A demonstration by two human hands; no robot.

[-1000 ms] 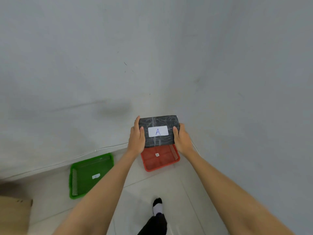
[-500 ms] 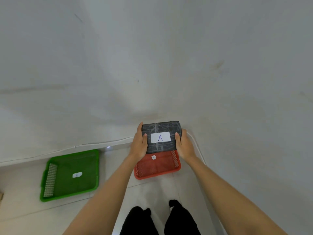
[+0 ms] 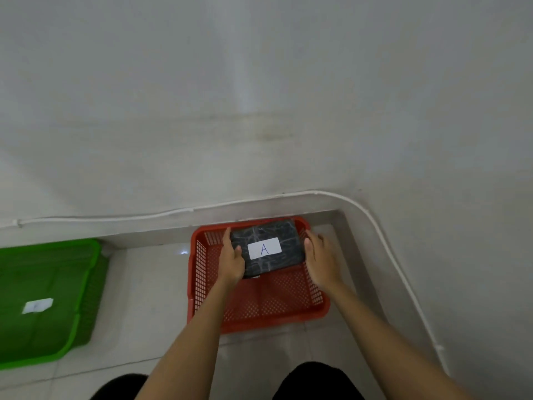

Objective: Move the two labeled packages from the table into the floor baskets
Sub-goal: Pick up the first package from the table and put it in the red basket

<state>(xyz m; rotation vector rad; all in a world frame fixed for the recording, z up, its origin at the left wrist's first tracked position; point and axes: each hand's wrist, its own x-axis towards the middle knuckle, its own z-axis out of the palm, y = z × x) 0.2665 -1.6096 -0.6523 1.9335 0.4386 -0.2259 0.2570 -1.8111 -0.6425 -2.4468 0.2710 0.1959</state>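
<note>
A dark wrapped package (image 3: 269,249) with a white label marked "A" lies inside the red floor basket (image 3: 261,320), toward its far side. My left hand (image 3: 232,259) grips the package's left edge, thumb on top. My right hand (image 3: 321,256) hovers just off the package's right edge with fingers apart, over the basket's right wall. A green floor basket (image 3: 52,245) stands to the left, with a white label (image 3: 37,306) on its bottom and nothing else in it. No second package is in view.
Both baskets sit on a pale tiled floor in a wall corner. A thin white cable (image 3: 173,212) runs along the wall base and curves down the right side. My dark-clothed knees (image 3: 315,381) show at the bottom edge.
The package has come down from above the red basket into it. My view has dropped closer to the floor. My right hand has come off the package's right edge.
</note>
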